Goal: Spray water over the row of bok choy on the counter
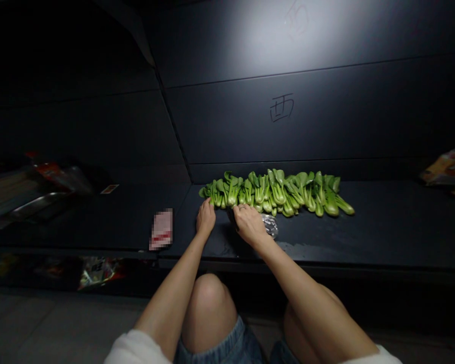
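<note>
A long row of green bok choy (276, 194) lies on the dark shelf, leaves toward the back panel and pale stems toward me. My left hand (206, 218) is at the row's left end, fingers stretched forward against the nearest stems, holding nothing that I can see. Just right of it, my right hand (249, 222) is closed in front of the stems. A dark edge shows on its left side and a shiny, crinkled clear piece (270, 226) on its right. Most of what it grips is hidden under the palm.
The dark shelf (382, 227) has a front edge just above my knees. A blurred pink-and-red card (161, 230) lies to the left. Packaged goods (60, 177) sit farther left, with a yellow packet (449, 167) at far right. More packets (98, 270) are on a lower shelf.
</note>
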`<state>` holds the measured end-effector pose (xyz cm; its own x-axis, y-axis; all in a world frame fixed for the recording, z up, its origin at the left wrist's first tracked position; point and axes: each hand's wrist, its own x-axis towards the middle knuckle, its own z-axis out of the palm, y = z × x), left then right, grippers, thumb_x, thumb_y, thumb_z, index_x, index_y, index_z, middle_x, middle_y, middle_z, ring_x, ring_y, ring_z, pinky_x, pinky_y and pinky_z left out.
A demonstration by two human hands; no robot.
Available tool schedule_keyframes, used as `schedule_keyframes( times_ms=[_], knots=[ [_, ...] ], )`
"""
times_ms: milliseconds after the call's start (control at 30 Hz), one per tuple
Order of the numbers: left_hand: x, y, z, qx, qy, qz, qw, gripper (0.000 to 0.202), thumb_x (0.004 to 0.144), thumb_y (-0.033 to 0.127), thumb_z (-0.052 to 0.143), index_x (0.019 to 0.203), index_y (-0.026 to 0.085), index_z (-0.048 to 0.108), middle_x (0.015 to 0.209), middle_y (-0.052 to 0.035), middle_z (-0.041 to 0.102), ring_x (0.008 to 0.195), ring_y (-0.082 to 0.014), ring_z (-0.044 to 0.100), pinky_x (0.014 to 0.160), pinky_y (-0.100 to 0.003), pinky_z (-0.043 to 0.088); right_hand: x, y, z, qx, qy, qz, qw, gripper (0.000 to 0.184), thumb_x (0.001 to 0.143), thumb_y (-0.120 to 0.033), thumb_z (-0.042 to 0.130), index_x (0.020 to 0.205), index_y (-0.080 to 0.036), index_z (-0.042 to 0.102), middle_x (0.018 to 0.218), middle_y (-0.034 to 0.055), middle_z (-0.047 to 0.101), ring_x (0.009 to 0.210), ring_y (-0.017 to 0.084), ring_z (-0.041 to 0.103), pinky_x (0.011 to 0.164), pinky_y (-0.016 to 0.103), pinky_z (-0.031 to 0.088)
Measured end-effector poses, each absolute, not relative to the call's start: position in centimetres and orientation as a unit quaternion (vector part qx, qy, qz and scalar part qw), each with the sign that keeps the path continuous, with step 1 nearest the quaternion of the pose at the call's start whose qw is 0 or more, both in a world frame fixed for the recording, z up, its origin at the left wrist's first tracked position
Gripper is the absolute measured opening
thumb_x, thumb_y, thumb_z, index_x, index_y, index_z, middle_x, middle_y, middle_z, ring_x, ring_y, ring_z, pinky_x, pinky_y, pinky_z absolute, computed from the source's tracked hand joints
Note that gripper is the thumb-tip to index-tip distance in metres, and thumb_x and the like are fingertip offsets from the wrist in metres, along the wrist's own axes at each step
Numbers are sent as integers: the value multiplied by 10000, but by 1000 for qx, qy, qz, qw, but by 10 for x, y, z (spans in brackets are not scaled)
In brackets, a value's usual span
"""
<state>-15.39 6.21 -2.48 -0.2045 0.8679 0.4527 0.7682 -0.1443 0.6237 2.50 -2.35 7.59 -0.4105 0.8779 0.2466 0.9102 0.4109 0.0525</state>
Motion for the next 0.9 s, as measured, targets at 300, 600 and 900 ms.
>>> schedule_keyframes(
  times_ms=[300, 600, 900],
  knots=[
    [-153, 58, -17, 617, 666, 409, 95, 449, 928, 180, 325, 1321, 84, 522, 1308, -189, 613, 1251, -266, 560, 1066, -429, 430, 19, -23, 71, -521, -842, -102, 97, 259, 826, -103, 558, 1082, -95, 588, 1058, 153, 666, 999, 261, 600, 821, 343, 441],
    [-154, 60, -23, 580, 652, 485, 51, 425, 906, 155, 319, 1239, 119, 581, 1247, -170, 626, 1226, -240, 565, 1079, -413, 429, 17, -22, 70, -503, -853, -98, 100, 235, 802, -130, 608, 1036, -118, 596, 1032, 131, 674, 998, 251, 597, 844, 339, 430],
    [-170, 73, -26, 584, 665, 461, 68, 384, 844, 140, 388, 1121, 152, 654, 1127, -135, 688, 1113, -249, 621, 1038, -437, 470, 10, -23, 70, -476, -869, -105, 82, 240, 812, -130, 597, 1051, -104, 601, 1023, 139, 670, 975, 248, 610, 837, 346, 420]
  ],
)
